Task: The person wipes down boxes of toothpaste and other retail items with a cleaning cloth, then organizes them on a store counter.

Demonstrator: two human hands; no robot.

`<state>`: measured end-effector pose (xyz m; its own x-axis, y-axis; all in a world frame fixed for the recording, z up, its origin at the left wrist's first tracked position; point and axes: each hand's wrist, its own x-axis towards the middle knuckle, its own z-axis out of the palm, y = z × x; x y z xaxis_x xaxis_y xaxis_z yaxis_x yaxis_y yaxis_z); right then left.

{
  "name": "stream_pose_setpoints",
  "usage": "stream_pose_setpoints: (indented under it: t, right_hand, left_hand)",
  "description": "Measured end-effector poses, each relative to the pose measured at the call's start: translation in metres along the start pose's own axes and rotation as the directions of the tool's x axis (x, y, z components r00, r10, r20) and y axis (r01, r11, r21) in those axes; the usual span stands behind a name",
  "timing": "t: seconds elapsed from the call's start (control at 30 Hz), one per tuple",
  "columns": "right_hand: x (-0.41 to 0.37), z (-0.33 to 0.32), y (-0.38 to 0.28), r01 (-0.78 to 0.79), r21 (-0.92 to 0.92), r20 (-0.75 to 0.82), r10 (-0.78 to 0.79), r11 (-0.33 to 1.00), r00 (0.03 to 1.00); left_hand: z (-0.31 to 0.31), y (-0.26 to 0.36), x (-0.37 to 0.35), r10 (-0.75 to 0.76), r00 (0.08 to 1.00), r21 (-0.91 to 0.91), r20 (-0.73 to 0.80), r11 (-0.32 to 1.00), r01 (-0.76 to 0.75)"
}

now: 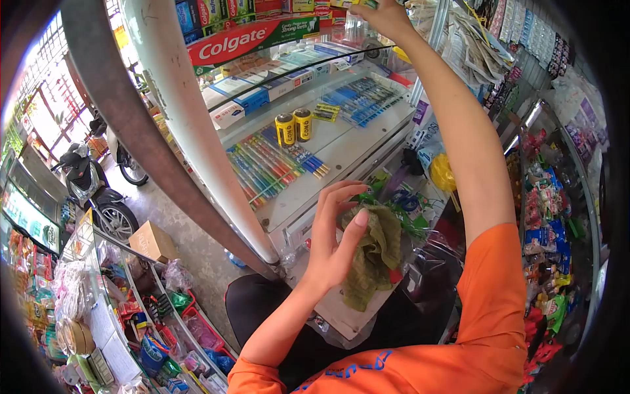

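A crumpled olive-green cloth [373, 256] hangs from my left hand [333, 240], whose fingers and thumb curve round its upper part in front of my lap. My right hand [387, 20] reaches up to the top shelf, its fingers closed on a small yellow box [363, 4] at the upper edge of view. Just below that hand is the glass shelf, with a long red and green Colgate box [252, 41] to its left. Beyond my left hand, two yellow batteries [293, 127] stand on the lower shelf beside rows of pencils [266, 169].
A white post [184, 111] and a dark curved metal bar [141, 125] stand at the left of the display case. Blue pens [364, 98] lie deeper inside. Packets fill the racks on the right [545, 230]. A cardboard box [153, 241] and a motorbike [92, 184] stand at left.
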<state>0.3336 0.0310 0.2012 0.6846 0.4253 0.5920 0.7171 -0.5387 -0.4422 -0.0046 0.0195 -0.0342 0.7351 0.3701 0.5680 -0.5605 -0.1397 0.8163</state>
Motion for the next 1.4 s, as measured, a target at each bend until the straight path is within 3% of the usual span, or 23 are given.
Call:
stream_pose_setpoints:
  t: [0.03,0.07,0.13,0.27,0.33,0.37,0.43,0.57,0.67,0.83,0.9,0.97,1.03,1.13,1.2,1.23,1.3,1.33,1.37,1.4]
  right_hand:
    - [0.003,0.004,0.007,-0.052,0.079,-0.126,0.061,0.996,0.990]
    - [0.008,0.008,0.014,-0.049,0.078,-0.129,0.059,0.996,0.990]
    - [0.009,0.012,0.015,-0.012,0.542,-0.233,0.164,0.840,0.959]
    - [0.012,-0.003,-0.009,-0.073,0.421,-0.114,0.132,0.904,0.985]
    - [0.017,-0.001,-0.022,0.186,0.323,-0.218,-0.119,0.928,0.969]
    - [0.008,-0.007,-0.036,0.186,0.322,-0.218,-0.118,0.928,0.969]
    - [-0.016,-0.021,-0.070,0.087,0.197,0.117,-0.112,0.977,0.987]
    - [0.021,0.020,-0.063,0.144,0.371,0.073,-0.183,0.918,0.980]
    - [0.051,0.033,-0.047,0.037,0.457,0.186,-0.136,0.889,0.973]
    - [0.058,0.035,-0.015,0.034,0.556,-0.013,-0.032,0.830,0.999]
    - [0.055,0.040,0.005,-0.005,0.466,0.077,-0.034,0.885,0.996]
    - [0.054,0.040,0.012,-0.046,0.072,0.424,0.011,0.996,0.906]
    - [0.042,0.020,0.014,-0.015,0.016,0.478,0.005,1.000,0.878]
    - [0.012,-0.002,0.012,0.061,0.090,0.374,-0.090,0.994,0.923]
    - [0.004,-0.009,0.013,0.178,-0.120,0.265,-0.141,0.977,0.954]
    - [-0.008,-0.014,0.004,0.176,-0.124,0.263,-0.139,0.976,0.955]
    - [-0.038,-0.024,-0.024,-0.034,-0.058,0.183,0.045,0.998,0.982]
    - [-0.037,-0.017,-0.025,-0.021,-0.181,0.074,0.035,0.983,0.997]
    - [-0.030,-0.009,-0.012,-0.019,-0.182,0.066,0.031,0.983,0.997]
    - [-0.018,0.001,0.006,0.122,-0.216,-0.021,-0.129,0.969,0.991]
  left_hand:
    - [0.001,0.000,0.000,0.004,1.000,-0.001,0.002,1.000,-0.004]
    - [0.002,0.000,-0.001,0.003,1.000,0.000,0.001,1.000,-0.003]
    - [0.002,0.001,-0.002,0.005,1.000,0.000,-0.003,1.000,-0.005]
    - [0.003,0.001,-0.002,0.000,1.000,0.002,0.001,1.000,0.000]
    - [0.003,0.001,-0.002,-0.012,1.000,-0.005,0.003,1.000,0.012]
    - [0.002,0.000,-0.001,-0.014,1.000,0.003,0.003,1.000,0.014]
    - [0.003,0.000,-0.001,-0.013,1.000,0.013,0.003,1.000,0.013]
    - [0.002,-0.002,-0.001,-0.071,0.997,0.023,0.024,0.997,0.070]
    - [0.000,-0.005,-0.001,-0.074,0.997,0.036,0.033,0.997,0.073]
    - [-0.005,-0.011,0.000,-0.088,0.996,0.050,0.025,0.995,0.087]
    - [-0.009,-0.013,0.001,-0.065,0.997,0.082,0.032,0.995,0.062]
    - [-0.011,-0.015,0.001,-0.070,0.997,0.084,0.030,0.994,0.068]
    - [-0.011,-0.015,0.001,-0.068,0.997,0.088,0.025,0.994,0.066]
    - [-0.010,-0.012,0.001,-0.086,0.996,0.053,0.012,0.995,0.085]
    - [-0.011,-0.012,-0.002,-0.125,0.992,0.009,-0.006,0.992,0.125]
    - [-0.011,-0.012,-0.002,-0.124,0.992,0.006,-0.003,0.992,0.124]
    - [-0.007,-0.011,-0.001,-0.102,0.995,-0.063,-0.024,0.993,0.100]
    - [-0.005,-0.007,0.000,-0.107,0.994,-0.060,-0.030,0.993,0.105]
    - [-0.003,-0.006,-0.001,-0.099,0.995,-0.060,-0.027,0.993,0.097]
    - [-0.001,-0.006,-0.002,-0.090,0.996,-0.054,-0.021,0.995,0.089]
